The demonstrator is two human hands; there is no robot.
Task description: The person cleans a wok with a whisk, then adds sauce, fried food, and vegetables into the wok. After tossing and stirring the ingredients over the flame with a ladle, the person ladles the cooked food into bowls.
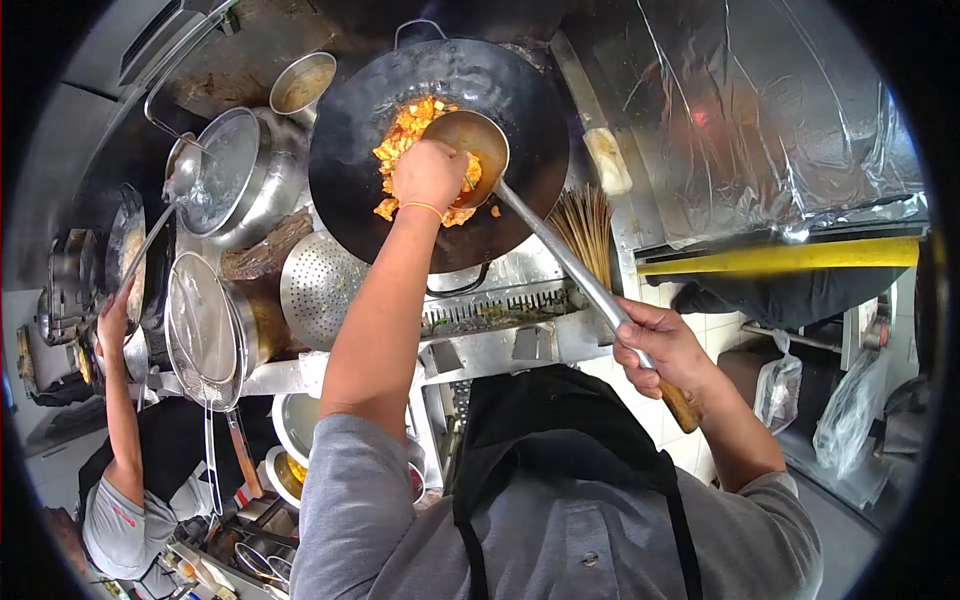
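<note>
My right hand (665, 350) is wrapped round the wooden-ended handle of a large metal ladle (552, 242), whose bowl rests inside a dark wok (535, 125). Over the near left of that bowl is my left hand (430, 175), its fingers curled closed; what they grip, if anything, is hidden. Orange-coated chunks of food (408, 125) lie in the wok around the ladle bowl and partly under my left hand. A yellow band circles my left wrist.
Left of the wok stand a steel pot of liquid (222, 170), a mesh strainer (200, 320) and a perforated skimmer (320, 285). A co-worker's hand (113, 322) holds another ladle at far left. Right are thin sticks (582, 235) and a yellow bar (790, 258).
</note>
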